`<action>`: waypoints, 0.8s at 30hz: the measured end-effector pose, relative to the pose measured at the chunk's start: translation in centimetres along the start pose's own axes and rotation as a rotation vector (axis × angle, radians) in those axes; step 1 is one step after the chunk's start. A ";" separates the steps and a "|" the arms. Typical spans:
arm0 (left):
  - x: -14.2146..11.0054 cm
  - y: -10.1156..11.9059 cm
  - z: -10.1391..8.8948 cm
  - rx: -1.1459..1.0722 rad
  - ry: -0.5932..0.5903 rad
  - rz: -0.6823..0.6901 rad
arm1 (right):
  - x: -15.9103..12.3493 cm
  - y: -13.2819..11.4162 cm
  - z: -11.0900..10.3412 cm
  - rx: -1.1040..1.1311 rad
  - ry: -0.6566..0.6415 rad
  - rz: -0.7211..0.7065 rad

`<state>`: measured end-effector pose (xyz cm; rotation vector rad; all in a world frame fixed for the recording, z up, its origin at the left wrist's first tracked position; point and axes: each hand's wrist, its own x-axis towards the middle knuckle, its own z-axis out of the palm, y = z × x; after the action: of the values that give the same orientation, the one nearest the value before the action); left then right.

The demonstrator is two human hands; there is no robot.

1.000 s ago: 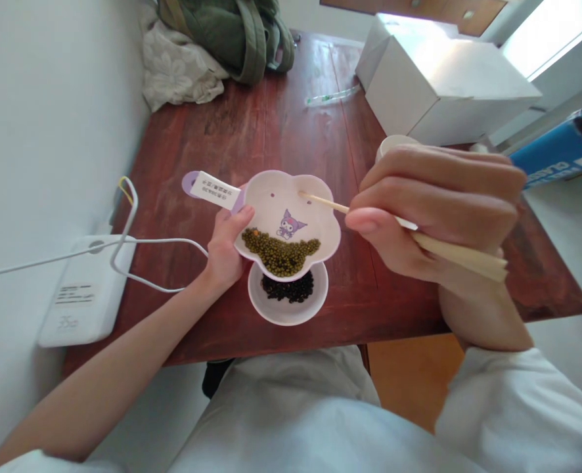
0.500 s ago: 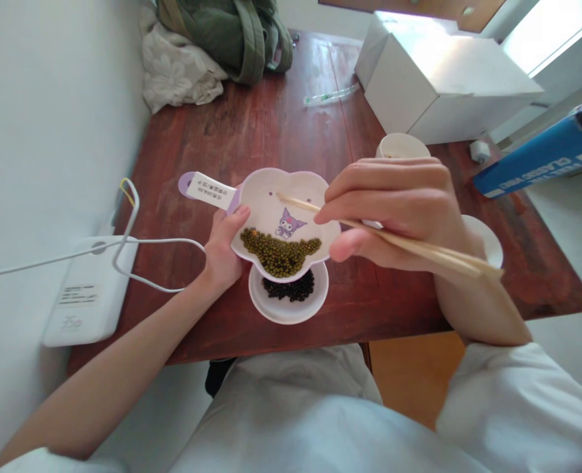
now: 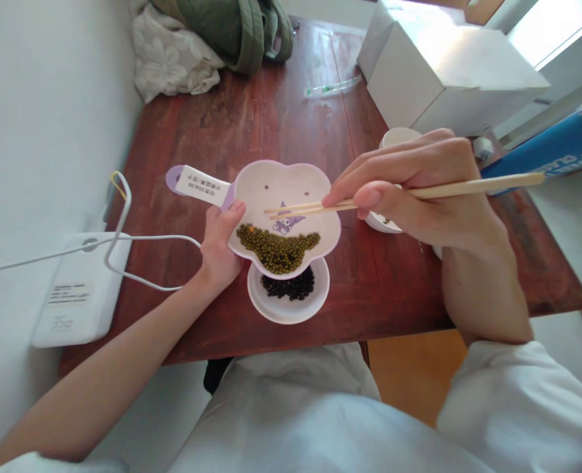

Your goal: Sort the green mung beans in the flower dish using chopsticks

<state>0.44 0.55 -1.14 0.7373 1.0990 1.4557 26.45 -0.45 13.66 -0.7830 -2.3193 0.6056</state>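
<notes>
Our left hand (image 3: 221,248) clamps this purple-rimmed, scalloped bowl (image 3: 293,180), green beans (image 3: 278,251) between hands; our right hand (image 3: 419,187) pinches chopsticks (image 3: 488,186)!

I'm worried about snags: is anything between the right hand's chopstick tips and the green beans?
Nothing visible is. The chopsticks in the right hand cross the right rim of the cloud-shaped bowl, with their tips just beyond the green beans. The left hand holds the bowl's left side, clear of that gap.

Surface (image 3: 251,138): reddish-brown wood, shiny far end
Wall (image 3: 49,118): white, along the surface's left
Floor (image 3: 569,240): pale, right of the surface
Bright pane (image 3: 559,29): beyond the surface's far right
</notes>
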 end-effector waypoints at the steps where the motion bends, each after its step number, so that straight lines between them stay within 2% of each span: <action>1: 0.0 0.0 0.0 0.003 0.007 -0.004 | 0.0 -0.1 -0.2 0.010 0.003 0.019; 3: -0.2 -0.1 0.0 0.006 0.036 0.010 | -0.2 -0.4 -0.6 0.023 -0.001 0.089; 6: -0.6 0.0 0.0 0.028 0.056 0.037 | -0.5 -1.1 -1.1 0.038 0.005 0.091; 12: -1.1 0.3 0.0 0.015 -0.067 0.021 | -0.8 -2.0 -1.5 -0.043 0.035 0.027; 16: -1.2 0.4 -0.1 0.039 -0.172 -0.002 | -0.7 -1.5 -0.5 0.013 -0.025 -0.082; 21: -1.4 0.7 0.0 0.023 -0.152 0.041 | -0.3 -0.7 1.0 0.113 -0.087 -0.182; 24: -1.4 0.9 0.2 0.002 -0.210 0.053 | -0.1 -0.7 1.3 0.090 -0.161 -0.185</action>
<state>0.52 -0.72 -0.10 0.9045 0.9255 1.3864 25.34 -1.35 13.10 -0.4870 -2.4563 0.7060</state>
